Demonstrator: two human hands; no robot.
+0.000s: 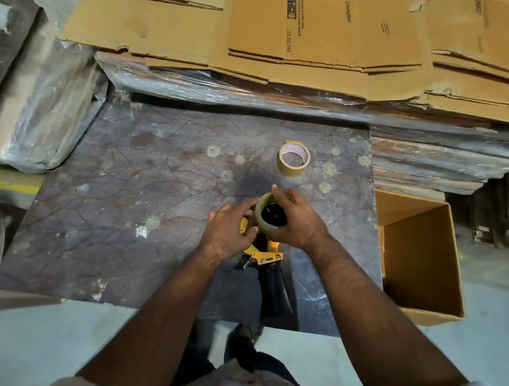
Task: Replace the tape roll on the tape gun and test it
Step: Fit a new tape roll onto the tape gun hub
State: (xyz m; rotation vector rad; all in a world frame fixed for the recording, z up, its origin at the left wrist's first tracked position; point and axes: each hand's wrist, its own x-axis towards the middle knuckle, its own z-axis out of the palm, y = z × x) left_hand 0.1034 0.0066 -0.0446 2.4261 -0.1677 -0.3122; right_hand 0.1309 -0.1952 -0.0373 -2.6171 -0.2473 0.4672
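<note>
A yellow and black tape gun (269,257) lies on the dark patterned slab (129,186), its black handle pointing toward me. A thin, nearly used-up tape roll (262,222) sits around the gun's black hub. My right hand (296,221) grips this roll from the right, fingers over its top. My left hand (230,230) holds the gun's yellow frame at the roll's left side, fingertips touching the roll. A fuller brown tape roll (293,159) stands apart on the slab, farther away.
An open cardboard box (420,260) sits at the slab's right edge. Flattened cartons (314,33) are stacked behind, over plastic-wrapped bundles (223,85). More wrapped bundles (36,107) lie at the left. My shoe (242,337) shows on the pale floor below.
</note>
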